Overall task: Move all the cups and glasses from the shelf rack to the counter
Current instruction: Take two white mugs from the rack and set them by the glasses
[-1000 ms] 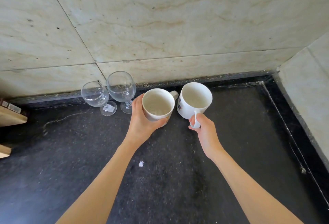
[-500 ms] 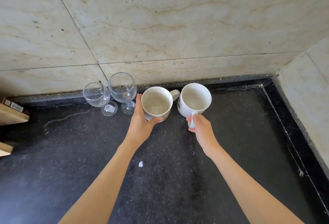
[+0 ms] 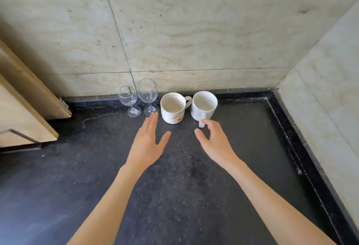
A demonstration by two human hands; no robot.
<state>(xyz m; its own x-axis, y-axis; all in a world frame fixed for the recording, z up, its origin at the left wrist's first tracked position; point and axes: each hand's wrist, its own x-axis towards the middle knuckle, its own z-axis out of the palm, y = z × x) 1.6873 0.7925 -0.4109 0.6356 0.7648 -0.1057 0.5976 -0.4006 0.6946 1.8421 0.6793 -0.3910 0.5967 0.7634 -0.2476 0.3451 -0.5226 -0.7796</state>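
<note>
Two white mugs stand upright on the dark counter (image 3: pixel 174 196) near the back wall: the left mug (image 3: pixel 172 108) with an orange print, the right mug (image 3: pixel 204 106) with its handle facing me. Two clear wine glasses, a shorter one (image 3: pixel 128 98) and a taller one (image 3: pixel 147 93), stand to their left. My left hand (image 3: pixel 147 143) hovers with straight fingers just in front of the left mug, holding nothing. My right hand (image 3: pixel 215 141) is loosely curled just below the right mug's handle, a fingertip close to it, gripping nothing.
A beige tiled wall (image 3: pixel 194 30) runs behind the cups and a side wall (image 3: pixel 326 89) closes the right. Wooden boards (image 3: pixel 25 104) lean at the left edge. A raised dark rim (image 3: pixel 291 128) borders the counter on the right.
Both hands set the mugs down on the counter and let go. They have pulled back a little toward me, and the view has tilted up.
</note>
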